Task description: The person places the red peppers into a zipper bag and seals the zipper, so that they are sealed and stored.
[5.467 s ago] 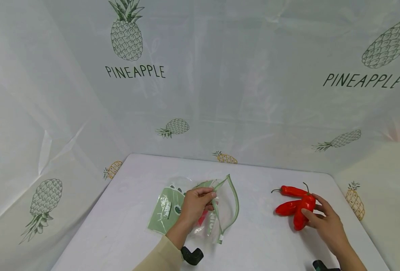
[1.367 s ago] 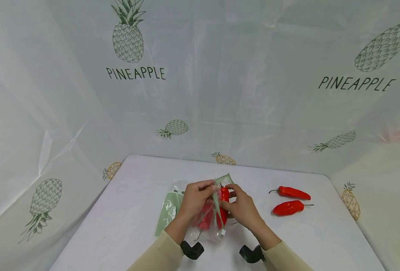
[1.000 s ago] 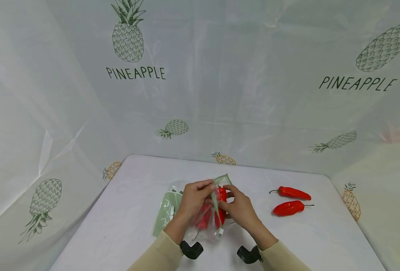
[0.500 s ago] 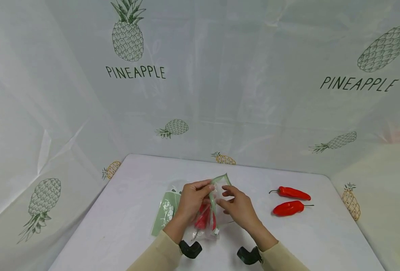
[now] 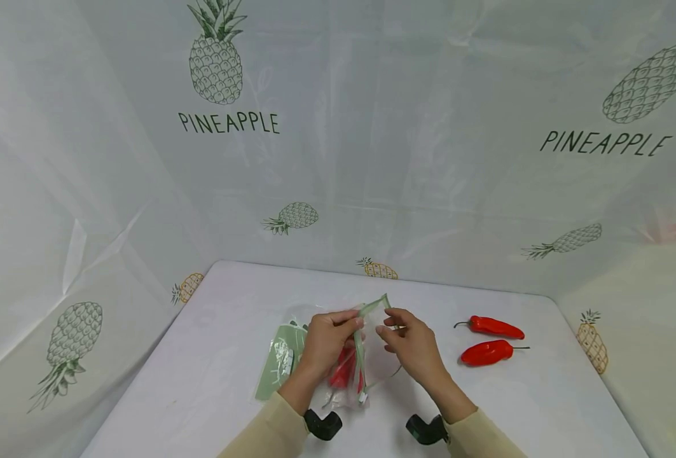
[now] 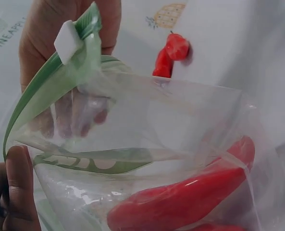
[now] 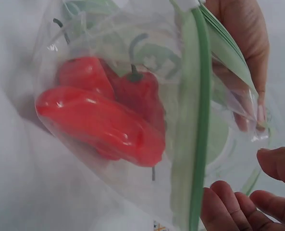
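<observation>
Two red peppers point(image 7: 104, 120) already lie inside a clear zip bag point(image 5: 349, 366) with a green seal strip, while two more peppers point(image 5: 492, 340) wait on the white tabletop point(image 5: 212, 356) to the right, well apart from the bag; judged from this, the bagging stands about half done. The left hand point(image 5: 326, 340) pinches the near lip of the bag's mouth between curled fingers and thumb, holding it up at the middle of the tabletop. The right hand point(image 5: 414, 343) is at the far lip, its fingers point(image 7: 277, 166) loosely curled; whether they actually grip the plastic cannot be told. The bag is thin, glossy and crinkled, its mouth gaping, a small white slider point(image 6: 68, 42) at one end of the strip. The bagged peppers are smooth, shiny and plump, one showing a dark stem point(image 7: 134, 72). Pineapple-printed sheeting point(image 5: 338, 127) backs the scene.
</observation>
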Tool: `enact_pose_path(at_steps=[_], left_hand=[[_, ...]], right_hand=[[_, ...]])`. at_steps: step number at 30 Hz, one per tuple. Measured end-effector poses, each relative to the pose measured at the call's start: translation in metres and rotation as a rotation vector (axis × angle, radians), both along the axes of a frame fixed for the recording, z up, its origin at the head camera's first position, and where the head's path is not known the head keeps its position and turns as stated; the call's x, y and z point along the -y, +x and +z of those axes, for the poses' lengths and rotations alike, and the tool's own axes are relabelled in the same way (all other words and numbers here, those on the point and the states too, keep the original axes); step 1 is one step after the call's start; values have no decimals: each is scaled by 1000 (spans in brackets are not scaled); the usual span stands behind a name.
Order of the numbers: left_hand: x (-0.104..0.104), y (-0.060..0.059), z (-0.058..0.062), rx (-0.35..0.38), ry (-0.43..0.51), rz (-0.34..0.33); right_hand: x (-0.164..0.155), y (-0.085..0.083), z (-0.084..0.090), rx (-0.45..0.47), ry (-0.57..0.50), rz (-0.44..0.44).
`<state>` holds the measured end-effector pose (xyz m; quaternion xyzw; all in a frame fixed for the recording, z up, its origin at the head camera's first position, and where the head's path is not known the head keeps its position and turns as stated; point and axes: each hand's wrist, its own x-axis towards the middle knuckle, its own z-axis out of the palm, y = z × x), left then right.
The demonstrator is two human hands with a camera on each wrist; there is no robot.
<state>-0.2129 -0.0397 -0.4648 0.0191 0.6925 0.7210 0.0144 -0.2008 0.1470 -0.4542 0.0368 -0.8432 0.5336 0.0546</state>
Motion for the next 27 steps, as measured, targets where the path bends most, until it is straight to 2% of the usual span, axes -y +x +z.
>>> enact_pose_path(at_steps=[12,18,27], left_hand=[[-4,2,-4,28,41,-17],[-3,2,-3,9,40,-20],[-3,2,-4,-1,56,-31]], right_hand=[[-31,1,0,-43,107,-137],[-55,2,-8,-45,183,-221],[-94,9,-24,-28,240,-334]])
